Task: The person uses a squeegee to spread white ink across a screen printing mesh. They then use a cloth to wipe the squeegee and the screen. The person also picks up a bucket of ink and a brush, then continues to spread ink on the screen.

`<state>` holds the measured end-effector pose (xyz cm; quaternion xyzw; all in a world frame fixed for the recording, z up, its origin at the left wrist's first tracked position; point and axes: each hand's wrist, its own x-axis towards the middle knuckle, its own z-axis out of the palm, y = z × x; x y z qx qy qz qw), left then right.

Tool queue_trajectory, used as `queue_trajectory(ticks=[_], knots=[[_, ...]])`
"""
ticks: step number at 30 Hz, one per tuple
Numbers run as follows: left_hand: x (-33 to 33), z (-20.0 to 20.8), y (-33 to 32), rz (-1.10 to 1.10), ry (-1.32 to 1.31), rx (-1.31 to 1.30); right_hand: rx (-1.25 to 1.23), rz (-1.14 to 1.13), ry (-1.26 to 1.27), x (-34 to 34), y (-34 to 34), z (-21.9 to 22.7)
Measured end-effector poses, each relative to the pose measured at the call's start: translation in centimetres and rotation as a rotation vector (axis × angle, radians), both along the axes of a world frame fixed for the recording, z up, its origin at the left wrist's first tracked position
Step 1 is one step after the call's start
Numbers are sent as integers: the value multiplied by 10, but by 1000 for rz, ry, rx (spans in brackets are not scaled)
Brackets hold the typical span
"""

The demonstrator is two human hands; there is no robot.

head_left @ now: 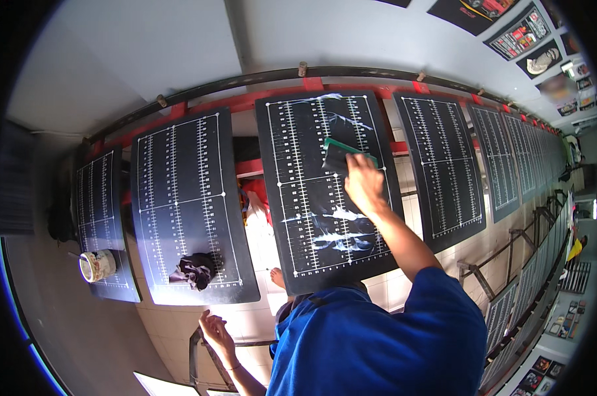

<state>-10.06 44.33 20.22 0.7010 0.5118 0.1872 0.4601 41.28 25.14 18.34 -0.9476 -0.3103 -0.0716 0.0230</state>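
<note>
Right hand (363,181) clamped on the green squeegee (341,155), left hand (214,330) spread free: keep even pressure toward the black pallet board's (298,119) near edge.

A long row of black printing boards sits on a red metal frame (312,84), each board marked with a white ruled grid. The middle board (312,158) carries white smears of paste (341,231) across its lower half and fainter streaks near its top edge; a green-edged squeegee (341,155) rests flat on its upper right part. The board to its left (186,198) bears a crumpled dark rag (194,270) near its lower edge. The far-left board (100,211) holds a small open tub (97,265) at its lower end. The boards to the right (443,165) run on toward the far end of the room. Beneath the frame lies a pale tiled floor (259,317).
</note>
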Motion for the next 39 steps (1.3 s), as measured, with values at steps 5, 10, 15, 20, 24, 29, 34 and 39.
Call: queue_trajectory(ticks=[5, 10, 15, 20, 24, 29, 34, 39], knots=[[-36, -32, -25, 83, -21, -23, -29, -494, 69, 123, 34, 15], [-79, -60, -54, 153, -7, -117, 71, -490, 59, 139, 126, 19], [-104, -86, -61, 158, -30, -154, 98, -170, 19, 78, 232, 2], [-126, -114, -54, 191, 2, -297, 121, 176, -38, 24, 192, -4], [-163, -178, -47, 226, 62, -505, 129, 273, 59, -73, 75, 0], [-207, -248, -51, 259, 198, -740, 125, 309, 315, -218, -43, 31], [-205, -255, -34, 295, 225, -795, 110, 270, 171, -260, -64, 14], [-210, -243, -38, 320, 209, -770, 182, 239, 46, -167, 21, -9]])
